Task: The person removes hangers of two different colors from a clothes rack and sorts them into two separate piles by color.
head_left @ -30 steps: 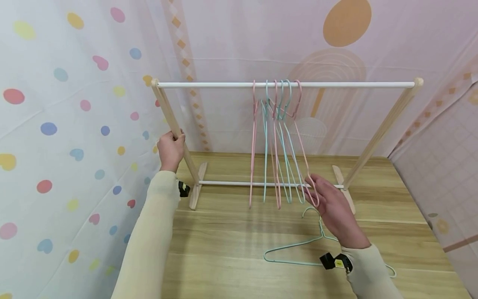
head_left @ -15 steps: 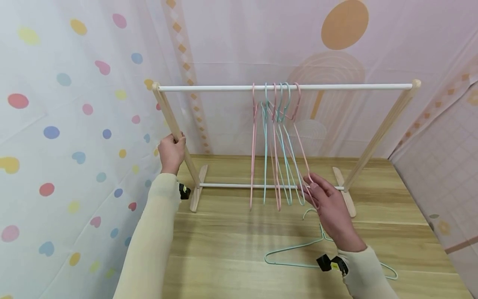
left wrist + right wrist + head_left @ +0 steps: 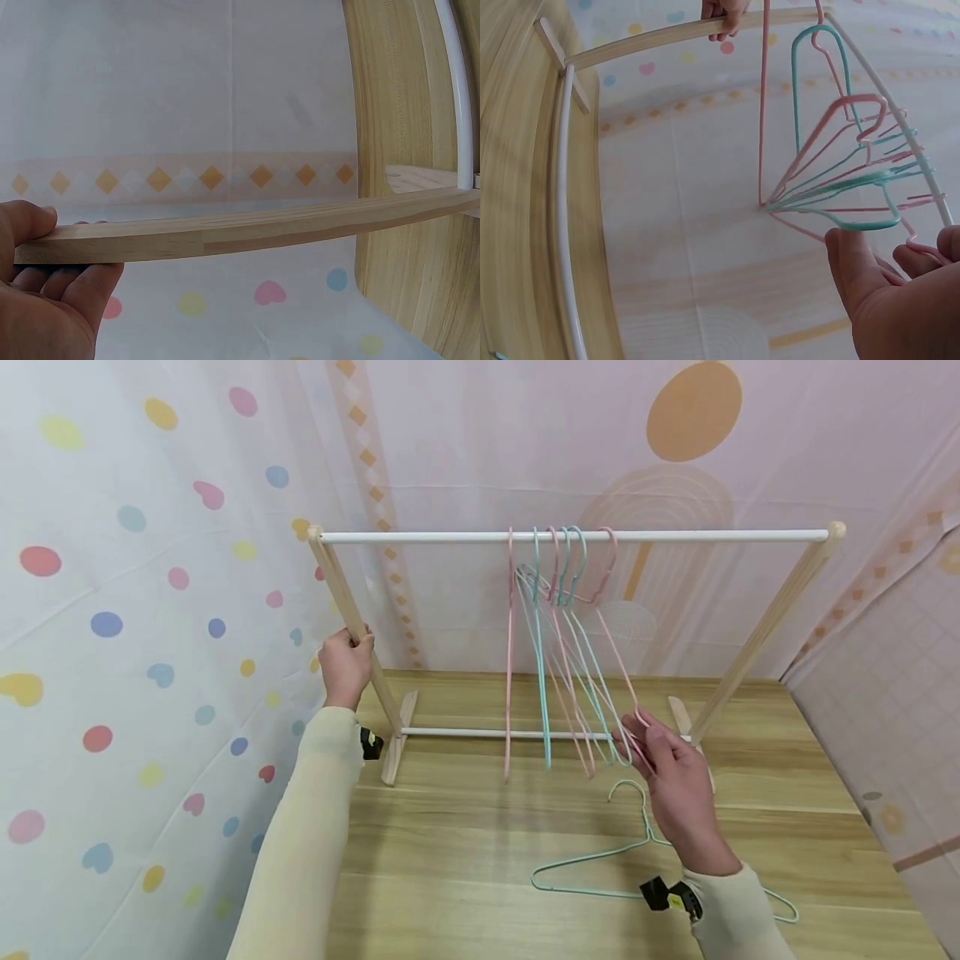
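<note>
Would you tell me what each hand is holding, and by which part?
The left hand grips the rack's left wooden leg partway up; the right hand pinches the rightmost pink hanger at its lower corner.

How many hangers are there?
6, perhaps more hidden in the bunch: five hangers on the rail, the rightmost pink one pinched by the right hand; one teal hanger on the table.
</note>
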Demonstrator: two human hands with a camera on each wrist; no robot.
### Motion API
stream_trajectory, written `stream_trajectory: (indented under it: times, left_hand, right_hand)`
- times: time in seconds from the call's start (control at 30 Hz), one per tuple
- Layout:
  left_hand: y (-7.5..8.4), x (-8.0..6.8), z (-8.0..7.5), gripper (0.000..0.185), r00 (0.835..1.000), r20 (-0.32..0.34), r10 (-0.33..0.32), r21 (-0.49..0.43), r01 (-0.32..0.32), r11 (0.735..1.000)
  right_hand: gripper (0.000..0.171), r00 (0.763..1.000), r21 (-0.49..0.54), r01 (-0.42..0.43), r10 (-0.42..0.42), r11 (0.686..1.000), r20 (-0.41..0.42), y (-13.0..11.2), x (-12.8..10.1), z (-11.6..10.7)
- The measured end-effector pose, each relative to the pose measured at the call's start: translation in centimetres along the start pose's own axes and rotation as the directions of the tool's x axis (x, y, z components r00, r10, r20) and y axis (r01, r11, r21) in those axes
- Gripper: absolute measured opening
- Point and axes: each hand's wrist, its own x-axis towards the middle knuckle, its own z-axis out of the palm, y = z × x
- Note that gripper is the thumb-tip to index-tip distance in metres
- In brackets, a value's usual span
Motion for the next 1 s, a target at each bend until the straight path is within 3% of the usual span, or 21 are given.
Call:
stream_trajectory:
  times: [0.23,0.57,1.0]
  left_hand:
    - [0.0,0.0,0.0,0.026,1.0,-0.001,0.001,0.004,-0.001,1.0]
    - [0.0,0.1,0.1,0.026,1.0,-0.001,0.003,0.006,-0.003,1.0]
    - [-0.1,0.1,0.1,0.028,1.0,-0.002,0.0,0.017,0.0,1.0]
  right_hand:
    - [0.056,0.999,0.067,0.046,-0.046,0.997,0.007,0.2,-0.3,-0.5]
    - [0.048,0.991,0.156,0.131,-0.125,0.979,-0.048,-0.1,-0.7,-1.0]
    - [0.042,0.982,0.348,0.187,-0.19,0.919,-0.027,-0.5,-1.7,-2.9]
